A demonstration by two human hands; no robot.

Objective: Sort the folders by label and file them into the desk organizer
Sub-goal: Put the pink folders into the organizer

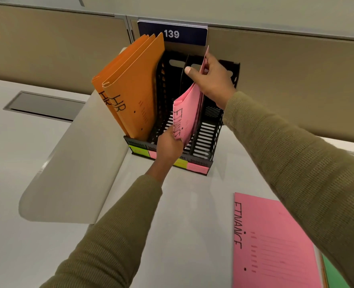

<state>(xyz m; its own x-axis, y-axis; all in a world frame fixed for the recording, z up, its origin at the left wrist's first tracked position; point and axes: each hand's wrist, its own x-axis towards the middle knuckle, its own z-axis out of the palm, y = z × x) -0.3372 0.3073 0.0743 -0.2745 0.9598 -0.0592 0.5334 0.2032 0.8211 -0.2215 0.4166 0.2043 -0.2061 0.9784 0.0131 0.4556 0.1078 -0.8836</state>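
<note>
A black slotted desk organizer (pixel 205 142) stands at the back of the desk. Orange folders (pixel 134 94) marked HR lean in its left compartment. A pink folder (pixel 187 117) marked FINANCE stands tilted in a middle compartment. My left hand (pixel 168 143) grips its lower front corner. My right hand (pixel 211 80) pinches its top edge from above. Another pink FINANCE folder (pixel 271 246) lies flat at the front right, on top of a stack with a green folder (pixel 334 275) peeking out.
Green and pink sticky labels (pixel 192 165) line the organizer's front lip. A beige curved divider panel (pixel 78 163) stands to the left. A grey cable hatch (pixel 45 104) is set into the left desk. A partition with a 139 sign (pixel 172 34) runs behind.
</note>
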